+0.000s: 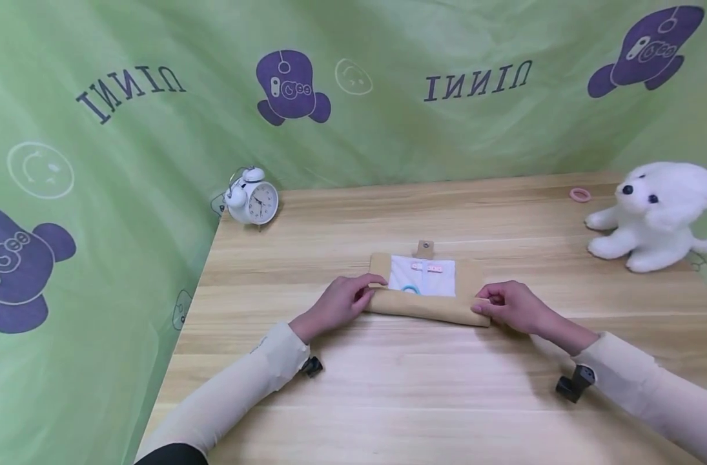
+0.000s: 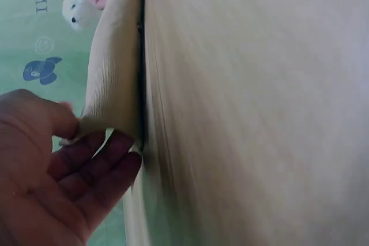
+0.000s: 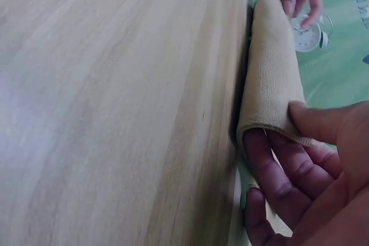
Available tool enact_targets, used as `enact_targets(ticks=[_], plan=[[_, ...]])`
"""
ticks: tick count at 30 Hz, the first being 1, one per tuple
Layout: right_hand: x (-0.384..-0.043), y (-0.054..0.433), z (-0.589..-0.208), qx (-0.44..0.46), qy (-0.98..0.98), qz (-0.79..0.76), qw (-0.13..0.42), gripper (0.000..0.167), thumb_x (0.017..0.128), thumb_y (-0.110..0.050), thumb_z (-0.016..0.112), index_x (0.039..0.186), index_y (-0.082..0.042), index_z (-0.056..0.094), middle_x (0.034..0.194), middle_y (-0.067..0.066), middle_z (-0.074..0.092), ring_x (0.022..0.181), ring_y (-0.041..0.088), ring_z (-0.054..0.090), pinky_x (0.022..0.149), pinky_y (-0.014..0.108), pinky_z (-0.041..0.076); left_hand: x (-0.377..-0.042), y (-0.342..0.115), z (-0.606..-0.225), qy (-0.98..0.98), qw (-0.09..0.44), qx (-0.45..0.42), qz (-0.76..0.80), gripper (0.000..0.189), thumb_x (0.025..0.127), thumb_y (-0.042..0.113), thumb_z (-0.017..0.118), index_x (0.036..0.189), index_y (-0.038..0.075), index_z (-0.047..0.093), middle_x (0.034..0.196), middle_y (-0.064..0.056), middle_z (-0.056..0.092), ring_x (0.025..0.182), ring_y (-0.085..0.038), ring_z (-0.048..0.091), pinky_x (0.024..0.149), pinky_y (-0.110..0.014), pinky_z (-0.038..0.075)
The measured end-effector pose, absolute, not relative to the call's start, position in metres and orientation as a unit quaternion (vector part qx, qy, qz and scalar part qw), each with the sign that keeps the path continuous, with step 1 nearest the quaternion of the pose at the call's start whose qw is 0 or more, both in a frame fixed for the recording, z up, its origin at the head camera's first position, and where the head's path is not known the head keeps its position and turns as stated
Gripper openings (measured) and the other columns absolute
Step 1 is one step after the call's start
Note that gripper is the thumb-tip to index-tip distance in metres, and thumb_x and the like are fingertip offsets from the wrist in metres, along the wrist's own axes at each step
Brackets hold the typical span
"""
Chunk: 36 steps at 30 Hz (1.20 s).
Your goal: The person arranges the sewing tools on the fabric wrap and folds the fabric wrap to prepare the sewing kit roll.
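A tan cloth pouch [image 1: 429,309] with a white lining [image 1: 408,271] lies on the table, its near edge folded over into a thick roll. My left hand [image 1: 344,303] pinches the left end of that fold, thumb on top and fingers beneath. At the right end my right hand [image 1: 512,307] grips the fold, with fingers tucked inside the rolled cloth [image 3: 271,79]. On the lining show a pink strip-shaped piece [image 1: 434,267] and part of a light blue ring [image 1: 411,289], its lower part hidden by the fold. A snap tab [image 1: 425,248] sticks out from the far edge.
A white alarm clock [image 1: 254,199] stands at the table's back left corner. On the right sits a white plush dog [image 1: 655,216], with a pink ring [image 1: 580,194] beside it. Green printed cloth [image 1: 388,142] hangs behind the wooden table [image 1: 341,219].
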State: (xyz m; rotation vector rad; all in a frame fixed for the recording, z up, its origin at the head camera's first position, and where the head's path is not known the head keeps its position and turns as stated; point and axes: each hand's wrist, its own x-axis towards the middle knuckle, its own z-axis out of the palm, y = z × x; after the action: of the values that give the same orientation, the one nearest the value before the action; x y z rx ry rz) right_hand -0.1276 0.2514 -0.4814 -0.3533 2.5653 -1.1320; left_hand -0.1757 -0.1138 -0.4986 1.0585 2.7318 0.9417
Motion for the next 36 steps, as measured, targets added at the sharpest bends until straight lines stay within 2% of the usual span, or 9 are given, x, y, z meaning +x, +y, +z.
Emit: enact_targets(ticks=[3, 5, 8, 10, 14, 16, 25, 30, 36], plan=[[-0.129, 0.251, -0.480, -0.103, 0.894, -0.403, 0.166, 0.017, 0.094, -0.022, 0.070, 0.090, -0.006, 0.072, 0.057, -0.009, 0.048, 0.052, 0.000, 0.038, 0.049, 0.019, 0.031, -0.178, -0.115, -0.498, 0.880, 0.042, 0.358, 0.308, 0.030, 0.100, 0.010, 0.056, 0.121, 0.022, 0.073, 0.086, 0.003, 0.074, 0.054, 0.000, 0.036, 0.060, -0.017, 0.041], [-0.130, 0.252, -0.480, -0.099, 0.894, -0.403, 0.169, 0.018, 0.094, -0.022, 0.070, 0.090, -0.005, 0.072, 0.056, -0.009, 0.047, 0.051, 0.000, 0.037, 0.049, 0.019, 0.031, -0.180, -0.114, -0.497, 0.878, 0.054, 0.362, 0.308, 0.029, 0.100, 0.010, 0.056, 0.119, 0.022, 0.075, 0.102, 0.004, 0.077, 0.057, 0.000, 0.040, 0.065, -0.018, 0.044], [-0.132, 0.252, -0.482, -0.100, 0.899, -0.395, 0.158, 0.019, 0.094, -0.022, 0.070, 0.091, -0.004, 0.073, 0.055, -0.009, 0.049, 0.050, 0.000, 0.039, 0.050, 0.020, 0.032, -0.184, -0.113, -0.497, 0.880, 0.070, 0.366, 0.294, 0.029, 0.100, 0.008, 0.058, 0.119, 0.021, 0.076, 0.110, 0.004, 0.078, 0.065, -0.002, 0.052, 0.070, -0.020, 0.048], [-0.133, 0.252, -0.484, -0.100, 0.906, -0.383, 0.148, 0.019, 0.094, -0.024, 0.070, 0.091, -0.005, 0.073, 0.055, -0.008, 0.049, 0.050, 0.000, 0.040, 0.051, 0.020, 0.033, -0.186, -0.112, -0.498, 0.883, 0.077, 0.371, 0.279, 0.029, 0.099, 0.008, 0.059, 0.119, 0.020, 0.076, 0.113, 0.003, 0.077, 0.078, -0.003, 0.062, 0.076, -0.022, 0.052], [-0.136, 0.249, -0.488, -0.101, 0.921, -0.353, 0.130, 0.019, 0.094, -0.025, 0.071, 0.092, -0.006, 0.074, 0.055, -0.008, 0.053, 0.050, 0.002, 0.042, 0.054, 0.021, 0.036, -0.190, -0.110, -0.499, 0.887, 0.089, 0.375, 0.252, 0.029, 0.100, 0.009, 0.059, 0.120, 0.021, 0.075, 0.116, 0.003, 0.076, 0.101, -0.008, 0.070, 0.088, -0.027, 0.056], [-0.137, 0.247, -0.489, -0.102, 0.926, -0.339, 0.128, 0.018, 0.094, -0.024, 0.070, 0.092, -0.007, 0.074, 0.056, -0.007, 0.055, 0.050, 0.003, 0.043, 0.054, 0.021, 0.036, -0.191, -0.109, -0.499, 0.890, 0.095, 0.371, 0.246, 0.030, 0.100, 0.009, 0.058, 0.121, 0.022, 0.075, 0.117, 0.004, 0.076, 0.105, -0.009, 0.071, 0.092, -0.028, 0.056], [-0.137, 0.239, -0.486, -0.089, 0.948, -0.288, 0.102, 0.018, 0.092, -0.025, 0.071, 0.080, -0.012, 0.067, 0.057, -0.007, 0.051, 0.054, 0.009, 0.043, 0.053, 0.022, 0.032, -0.198, -0.110, -0.497, 0.896, 0.107, 0.341, 0.265, 0.028, 0.100, 0.009, 0.059, 0.119, 0.021, 0.076, 0.119, 0.004, 0.075, 0.106, -0.008, 0.070, 0.094, -0.027, 0.055], [-0.140, 0.235, -0.485, -0.111, 0.955, -0.266, 0.073, 0.016, 0.092, -0.024, 0.072, 0.082, -0.012, 0.068, 0.060, -0.007, 0.053, 0.056, 0.009, 0.043, 0.055, 0.022, 0.033, -0.199, -0.112, -0.498, 0.901, 0.100, 0.346, 0.242, 0.026, 0.100, 0.013, 0.060, 0.119, 0.023, 0.076, 0.116, 0.006, 0.076, 0.100, -0.007, 0.071, 0.090, -0.026, 0.056], [-0.143, 0.237, -0.485, -0.130, 0.961, -0.237, 0.057, 0.013, 0.093, -0.022, 0.070, 0.087, -0.011, 0.068, 0.062, -0.006, 0.051, 0.056, 0.009, 0.043, 0.053, 0.024, 0.034, -0.194, -0.109, -0.497, 0.899, 0.109, 0.361, 0.221, 0.030, 0.101, 0.012, 0.057, 0.125, 0.021, 0.072, 0.117, 0.001, 0.076, 0.105, -0.013, 0.070, 0.094, -0.031, 0.055]])
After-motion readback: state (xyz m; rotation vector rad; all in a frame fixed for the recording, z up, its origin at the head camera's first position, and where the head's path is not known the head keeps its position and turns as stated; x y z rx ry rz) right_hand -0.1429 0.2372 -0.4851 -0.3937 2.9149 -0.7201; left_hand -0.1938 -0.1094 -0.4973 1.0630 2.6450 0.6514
